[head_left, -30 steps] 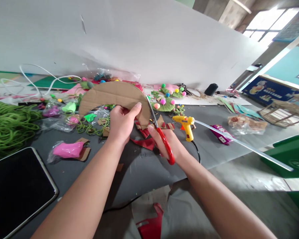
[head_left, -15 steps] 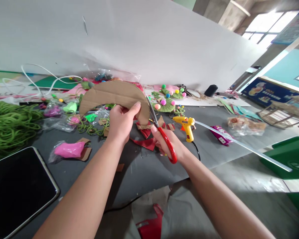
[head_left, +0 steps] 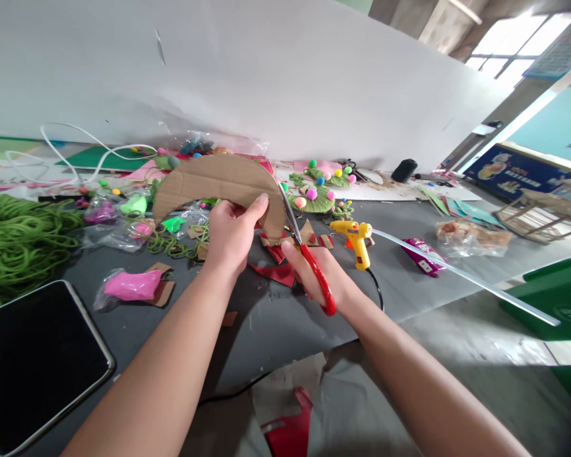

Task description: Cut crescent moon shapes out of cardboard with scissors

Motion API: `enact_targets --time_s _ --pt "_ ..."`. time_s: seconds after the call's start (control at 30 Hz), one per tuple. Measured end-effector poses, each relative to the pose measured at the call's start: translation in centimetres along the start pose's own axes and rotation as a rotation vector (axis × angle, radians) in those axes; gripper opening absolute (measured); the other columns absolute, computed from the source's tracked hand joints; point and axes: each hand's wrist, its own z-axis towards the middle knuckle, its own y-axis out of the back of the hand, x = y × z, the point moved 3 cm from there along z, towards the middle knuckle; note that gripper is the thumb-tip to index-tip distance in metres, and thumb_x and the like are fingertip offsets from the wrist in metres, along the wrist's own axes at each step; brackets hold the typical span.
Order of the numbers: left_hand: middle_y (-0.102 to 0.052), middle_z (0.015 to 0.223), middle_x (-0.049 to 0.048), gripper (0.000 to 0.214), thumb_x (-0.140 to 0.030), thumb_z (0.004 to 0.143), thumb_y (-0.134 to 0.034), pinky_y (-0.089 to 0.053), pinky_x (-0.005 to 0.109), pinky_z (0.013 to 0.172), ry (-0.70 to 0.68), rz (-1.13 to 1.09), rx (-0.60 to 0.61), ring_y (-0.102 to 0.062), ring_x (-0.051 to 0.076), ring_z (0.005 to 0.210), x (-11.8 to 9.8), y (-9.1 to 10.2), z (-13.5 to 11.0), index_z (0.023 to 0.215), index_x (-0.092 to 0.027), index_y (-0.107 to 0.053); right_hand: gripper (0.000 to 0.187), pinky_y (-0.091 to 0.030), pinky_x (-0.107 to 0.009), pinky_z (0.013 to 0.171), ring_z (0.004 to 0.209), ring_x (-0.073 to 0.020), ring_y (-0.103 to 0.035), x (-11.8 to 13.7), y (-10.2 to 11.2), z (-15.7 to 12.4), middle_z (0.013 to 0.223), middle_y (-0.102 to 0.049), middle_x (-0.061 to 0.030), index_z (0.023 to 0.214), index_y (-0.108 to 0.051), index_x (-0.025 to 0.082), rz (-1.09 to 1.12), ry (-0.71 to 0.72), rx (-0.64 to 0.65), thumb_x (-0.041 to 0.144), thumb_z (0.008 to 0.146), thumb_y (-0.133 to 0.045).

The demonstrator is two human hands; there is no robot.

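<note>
L hand (head_left: pixel 231 238) pinches curved cardboard (head_left: pixel 214 178); R hand (head_left: pixel 337 276) grips red-handled scissors (head_left: pixel 318 273), blades (head_left: pixel 293 219) at cardboard's R end, over surface (head_left: pixel 276 333) nr front edge.

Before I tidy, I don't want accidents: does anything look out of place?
Yes: the long clear rod in the yellow glue gun juts beyond the table, in front of the green bin, and could get knocked.
</note>
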Motion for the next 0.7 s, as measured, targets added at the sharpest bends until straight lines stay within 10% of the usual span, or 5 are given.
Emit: enact_targets --time_s 0.7 --pt "-0.08 0.099 0.0128 0.05 -0.042 0.06 -0.099 -0.062 0.041 0.087 0.072 -0.078 -0.01 -0.077 0.028 0.095 -0.6 -0.3 -0.1 0.092 -0.012 -0.075 0.067 -0.032 -0.027 0.045 0.047 -0.0112 -0.036 -1.1 0.1 0.8 0.052 -0.033 0.0058 0.064 -0.039 0.024 0.201 0.047 0.009 0.082 0.092 -0.058"
